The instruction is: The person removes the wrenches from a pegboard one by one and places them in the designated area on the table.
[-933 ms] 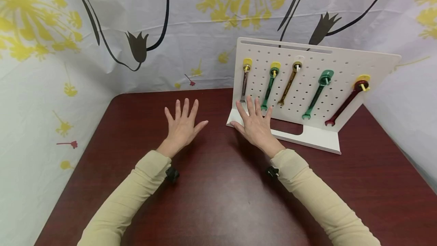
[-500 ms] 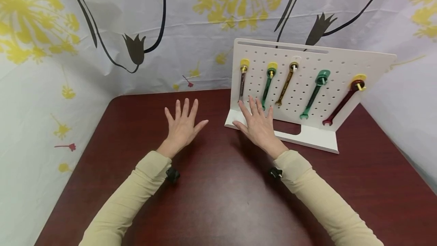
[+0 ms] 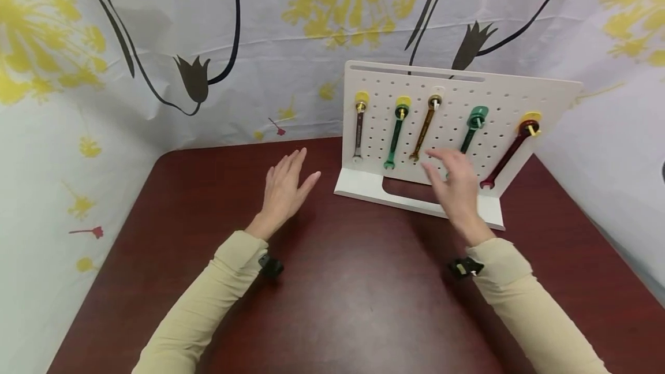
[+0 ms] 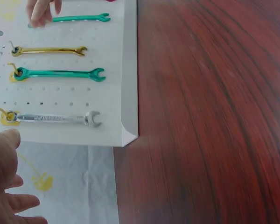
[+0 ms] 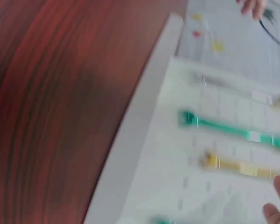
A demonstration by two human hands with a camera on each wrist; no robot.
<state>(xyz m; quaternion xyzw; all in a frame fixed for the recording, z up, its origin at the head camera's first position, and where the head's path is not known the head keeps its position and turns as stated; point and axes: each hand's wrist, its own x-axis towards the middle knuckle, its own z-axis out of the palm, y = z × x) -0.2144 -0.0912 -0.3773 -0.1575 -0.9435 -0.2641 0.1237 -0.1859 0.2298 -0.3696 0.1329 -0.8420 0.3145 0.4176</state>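
Observation:
A white pegboard stand (image 3: 363, 180) carries several combination wrenches hung on pegs. From left to right they are a silver wrench (image 3: 358, 131), a green wrench (image 3: 396, 138), a gold wrench (image 3: 425, 131), a second green wrench (image 3: 470, 138) and a red wrench (image 3: 506, 157). My right hand (image 3: 459, 183) is raised before the board, thumb and bent index finger apart with nothing between them, and overlaps the second green wrench's lower end. My left hand (image 3: 283, 192) is held left of the board, fingers straight and thumb spread; in the left wrist view it is nearest the silver wrench (image 4: 51, 118).
The stand rests on a dark red wooden table (image 3: 332, 305), toward the back right. Behind it hangs a white cloth (image 3: 301, 56) printed with yellow and dark flowers. The stand's base (image 3: 415, 204) projects forward, with a cutout in its middle.
My right hand has moved right across the board, its spread fingers now bent with the thumb facing the index finger. The left hand has turned onto its side, fingers closer together. The view shifts slightly.

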